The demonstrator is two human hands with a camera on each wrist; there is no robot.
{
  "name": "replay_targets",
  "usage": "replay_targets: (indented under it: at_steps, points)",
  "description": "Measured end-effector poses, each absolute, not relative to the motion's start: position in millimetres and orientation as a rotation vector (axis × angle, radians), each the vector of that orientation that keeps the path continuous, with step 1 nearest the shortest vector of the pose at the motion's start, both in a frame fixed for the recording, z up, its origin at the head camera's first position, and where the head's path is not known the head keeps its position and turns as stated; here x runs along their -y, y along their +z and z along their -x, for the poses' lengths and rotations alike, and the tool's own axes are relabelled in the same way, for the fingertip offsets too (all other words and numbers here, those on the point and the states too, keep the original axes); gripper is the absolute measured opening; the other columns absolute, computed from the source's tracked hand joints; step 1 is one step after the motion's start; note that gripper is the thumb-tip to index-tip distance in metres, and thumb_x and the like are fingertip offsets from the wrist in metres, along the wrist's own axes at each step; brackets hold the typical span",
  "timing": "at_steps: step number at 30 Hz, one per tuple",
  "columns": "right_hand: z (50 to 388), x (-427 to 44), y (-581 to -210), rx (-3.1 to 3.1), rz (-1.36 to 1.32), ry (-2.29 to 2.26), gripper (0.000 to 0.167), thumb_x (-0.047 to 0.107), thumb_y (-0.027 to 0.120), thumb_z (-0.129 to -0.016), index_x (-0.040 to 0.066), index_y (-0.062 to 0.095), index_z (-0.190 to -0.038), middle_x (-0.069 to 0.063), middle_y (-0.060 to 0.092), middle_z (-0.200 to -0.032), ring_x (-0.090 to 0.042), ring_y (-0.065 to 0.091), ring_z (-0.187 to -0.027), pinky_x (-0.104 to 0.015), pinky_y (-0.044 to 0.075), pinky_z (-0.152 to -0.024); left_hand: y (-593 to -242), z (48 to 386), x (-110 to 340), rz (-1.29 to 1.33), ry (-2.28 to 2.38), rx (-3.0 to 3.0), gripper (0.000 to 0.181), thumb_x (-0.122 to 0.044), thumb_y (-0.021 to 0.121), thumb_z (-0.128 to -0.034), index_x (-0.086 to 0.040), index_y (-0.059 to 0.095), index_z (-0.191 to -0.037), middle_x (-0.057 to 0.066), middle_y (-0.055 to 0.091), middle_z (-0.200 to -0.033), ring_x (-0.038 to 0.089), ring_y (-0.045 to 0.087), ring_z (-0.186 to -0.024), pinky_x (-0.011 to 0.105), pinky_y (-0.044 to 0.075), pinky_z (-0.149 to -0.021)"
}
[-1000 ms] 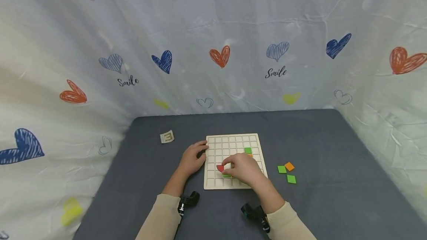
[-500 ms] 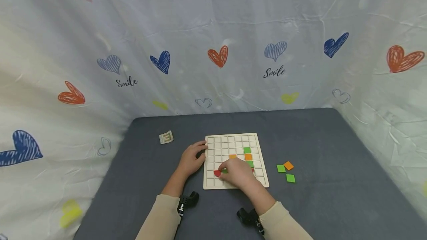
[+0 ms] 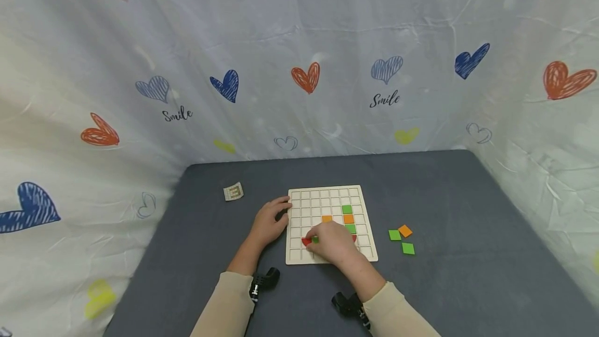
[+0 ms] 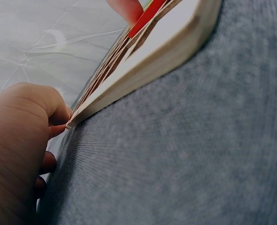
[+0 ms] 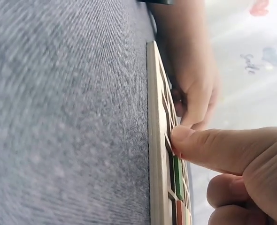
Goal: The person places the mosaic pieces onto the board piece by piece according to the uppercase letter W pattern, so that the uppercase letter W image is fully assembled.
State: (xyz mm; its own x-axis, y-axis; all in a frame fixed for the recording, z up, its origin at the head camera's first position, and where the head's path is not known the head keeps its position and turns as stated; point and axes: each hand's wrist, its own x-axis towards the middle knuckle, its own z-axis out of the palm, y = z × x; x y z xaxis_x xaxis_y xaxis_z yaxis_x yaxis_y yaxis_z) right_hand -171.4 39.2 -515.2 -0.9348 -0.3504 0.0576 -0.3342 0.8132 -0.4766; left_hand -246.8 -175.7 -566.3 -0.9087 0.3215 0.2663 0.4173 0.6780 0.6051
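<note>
Grey tabletop (image 3: 449, 274), right fingers (image 3: 320, 228) pinching red piece (image 3: 305, 241), left fingers (image 3: 280, 207) touching board (image 3: 303, 204)

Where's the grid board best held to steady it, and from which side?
Probably far along its left edge, coming from the left: the grid board lies flat with a straight, exposed side there, away from the red piece and right hand.

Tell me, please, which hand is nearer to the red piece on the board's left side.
Right. The right hand has its fingertips on that red piece; the left hand is farther off, its fingers at the left edge of the board.
</note>
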Motion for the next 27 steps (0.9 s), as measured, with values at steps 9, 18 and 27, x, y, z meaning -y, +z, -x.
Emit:
replay_targets:
  at_steps: [9,18,27]
  points:
    - [170,-39,-516,-2.952,0.502,-0.787,0.016,0.026,0.085,-0.083,0.021,0.085,-0.098,0.002,0.077,-0.095,-0.014,0.067,-0.079,-0.026,0.045,-0.052,-565,246,174,0.608,-1.043,2.757,0.034,-0.012,0.058,-0.1004,-0.008,0.071,-0.132,0.006,0.057,-0.147,0.034,0.048,-0.139,0.055,0.037,-0.114]
    - [171,-41,-515,-2.957,0.462,-0.774,0.022,0.030,0.087,-0.081,0.022,0.084,-0.102,0.001,0.077,-0.098,-0.012,0.059,-0.069,-0.026,0.042,-0.049,-564,244,174,0.613,-1.060,2.738,0.034,-0.012,0.059,-0.1000,-0.007,0.071,-0.132,0.007,0.058,-0.147,0.035,0.049,-0.138,0.058,0.038,-0.111]
    - [180,-68,-501,-2.901,0.358,-0.999,0.028,0.030,0.084,-0.084,0.020,0.082,-0.111,0.002,0.076,-0.094,-0.015,0.066,-0.079,-0.033,0.051,-0.061,-564,246,175,0.597,-1.068,2.756,0.035,-0.012,0.059,-0.1001,-0.007,0.070,-0.133,0.005,0.057,-0.148,0.034,0.047,-0.140,0.056,0.034,-0.115]
